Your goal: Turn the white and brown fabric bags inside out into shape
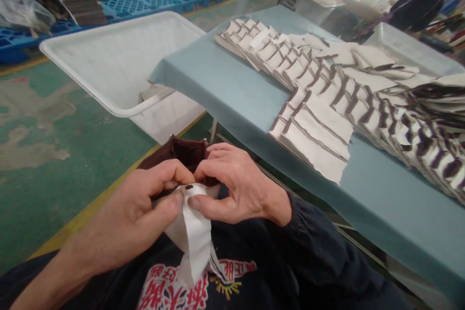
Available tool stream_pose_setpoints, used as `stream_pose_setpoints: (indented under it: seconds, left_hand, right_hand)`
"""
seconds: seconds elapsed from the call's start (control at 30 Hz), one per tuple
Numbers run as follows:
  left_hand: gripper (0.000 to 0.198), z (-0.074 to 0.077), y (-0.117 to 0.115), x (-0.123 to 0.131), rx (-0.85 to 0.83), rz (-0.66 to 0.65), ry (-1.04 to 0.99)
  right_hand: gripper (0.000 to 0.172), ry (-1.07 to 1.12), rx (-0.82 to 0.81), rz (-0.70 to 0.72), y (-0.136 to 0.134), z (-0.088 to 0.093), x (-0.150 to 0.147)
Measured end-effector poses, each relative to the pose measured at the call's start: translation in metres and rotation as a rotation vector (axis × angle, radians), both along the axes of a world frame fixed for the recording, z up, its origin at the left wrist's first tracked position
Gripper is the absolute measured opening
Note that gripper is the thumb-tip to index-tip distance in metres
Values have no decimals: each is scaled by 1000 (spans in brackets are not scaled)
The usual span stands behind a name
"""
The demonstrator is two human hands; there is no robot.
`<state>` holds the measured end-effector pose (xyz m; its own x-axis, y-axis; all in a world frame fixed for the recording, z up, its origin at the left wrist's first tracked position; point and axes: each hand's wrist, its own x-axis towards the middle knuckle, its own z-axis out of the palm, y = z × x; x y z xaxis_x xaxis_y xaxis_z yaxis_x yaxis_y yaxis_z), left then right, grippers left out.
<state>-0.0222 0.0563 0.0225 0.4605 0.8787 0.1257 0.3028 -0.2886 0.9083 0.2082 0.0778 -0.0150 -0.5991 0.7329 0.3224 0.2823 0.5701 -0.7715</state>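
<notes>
A white and dark brown fabric piece (196, 225) is held close to my body, over the dark printed apron. My left hand (136, 210) pinches its upper edge between thumb and fingers. Right beside it, my right hand (238, 184) pinches the same edge, thumb in front and fingers behind. A small dark spot shows on the white cloth between the two thumbs. The brown part (189, 150) rises behind my fingers and gapes at the top, while white strips hang down below. What lies under the fingertips is hidden.
A table with a blue-grey cover (232, 87) stands ahead to the right, bearing overlapping rows of white fabric pieces with dark edges (308, 131). Left of it is a white plastic bin (109, 58). Blue pallets (127, 2) with goods lie behind. A person (417, 5) is at the far right.
</notes>
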Motion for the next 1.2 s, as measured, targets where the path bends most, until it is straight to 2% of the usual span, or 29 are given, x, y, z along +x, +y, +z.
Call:
stream_pose_setpoints:
  seconds: [0.17, 0.33, 0.5, 0.7, 0.83, 0.97, 1.07, 1.13, 1.2]
  left_hand:
    - [15, -13, -8, -5, -54, 51, -70]
    - [15, -13, -8, -5, -18, 71, -17]
    - [19, -20, -11, -7, 207, 126, 25]
    - [27, -46, -14, -20, 516, 22, 201]
    - [33, -49, -12, -19, 576, 32, 140]
    - [35, -48, -5, -20, 610, -6, 65]
    - [37, -51, -2, -23, 625, -34, 49]
    - [38, -56, -3, -24, 596, -50, 28]
    - [32, -60, -9, -24, 514, 9, 40]
  right_hand:
    - [34, 1, -231, 25, -7, 9, -2]
    - [35, 9, -348, 18, -8, 16, -2]
    - [29, 24, -405, -18, -8, 19, -5]
    - [38, 202, -680, 57, -5, 6, -8]
    - [46, 310, -885, 109, -7, 7, -10]
    - [58, 414, -1055, 99, -13, 4, -16]
    - [67, 435, -1067, 77, -16, -4, -21]
    - [67, 422, -1028, 46, -19, -7, -21]
    - [63, 402, -957, 14, -21, -5, -19]
